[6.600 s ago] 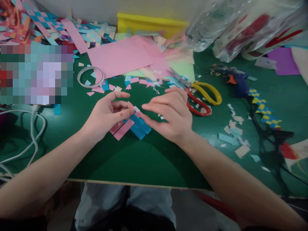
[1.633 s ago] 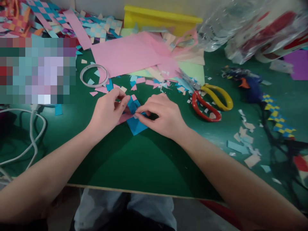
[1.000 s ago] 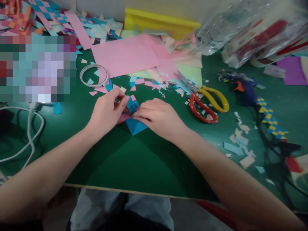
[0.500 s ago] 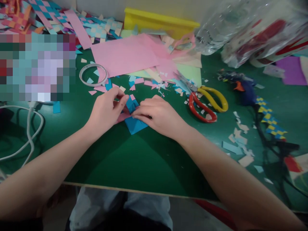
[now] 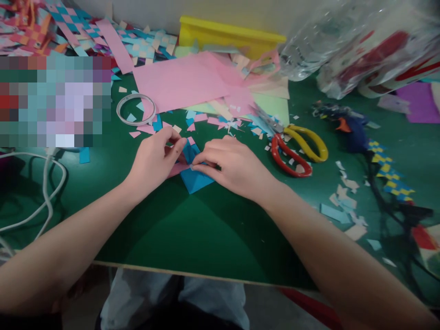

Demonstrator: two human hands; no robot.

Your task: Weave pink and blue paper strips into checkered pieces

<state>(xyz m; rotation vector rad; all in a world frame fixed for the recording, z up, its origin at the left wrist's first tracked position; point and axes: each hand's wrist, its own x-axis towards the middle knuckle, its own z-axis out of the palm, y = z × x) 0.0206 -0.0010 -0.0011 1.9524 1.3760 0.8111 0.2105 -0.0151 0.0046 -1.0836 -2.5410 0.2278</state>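
A folded blue paper piece lies on the green table between my hands, its lower corner pointing toward me. From its left side a pink paper strip sticks out, partly under my fingers. My left hand is closed in a pinch at the upper left of the papers; its fingertips cover what they grip, apparently the edge of the papers. With thumb and fingertips pressed together, my right hand pinches the blue paper near its middle. The exact folds are hidden by the fingers.
Scissors with red and yellow handles lie right of my hands, a tape roll to the left. Pink sheets and scattered paper scraps lie behind. White cables run at left; woven paper strips lie at right.
The view has shifted slightly, so everything sits a little farther right and lower. Both hands keep the same pose on the papers.
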